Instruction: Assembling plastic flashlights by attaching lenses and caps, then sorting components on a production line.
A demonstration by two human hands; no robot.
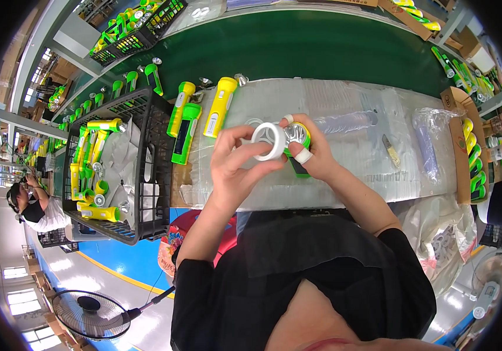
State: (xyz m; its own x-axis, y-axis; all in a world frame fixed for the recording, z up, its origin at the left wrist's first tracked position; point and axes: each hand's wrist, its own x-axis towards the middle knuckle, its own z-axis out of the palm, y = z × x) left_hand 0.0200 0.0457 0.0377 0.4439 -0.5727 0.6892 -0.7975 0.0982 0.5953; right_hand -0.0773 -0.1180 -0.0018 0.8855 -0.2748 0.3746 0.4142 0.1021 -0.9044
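My left hand [234,165] is closed around a white ring [278,142], its thumb and fingers on the rim and inside it. Right beside it, my right hand [316,153] grips a green and yellow flashlight [299,166] near its head, where the silver reflector [295,134] faces up. White tape wraps some right-hand fingertips. Ring and flashlight are very close; whether they touch I cannot tell. Left of my hands lie a yellow flashlight [221,107], a green flashlight [187,133] and another yellow-green flashlight [179,109] on the bench.
A black crate [139,220] of flashlights and paper stands at the left. On the plastic-covered worktop [344,169] lies a utility knife [391,152]. A cardboard box [463,167] of flashlights stands at the right. Behind runs a green conveyor belt [321,50]. A fan [90,313] stands lower left.
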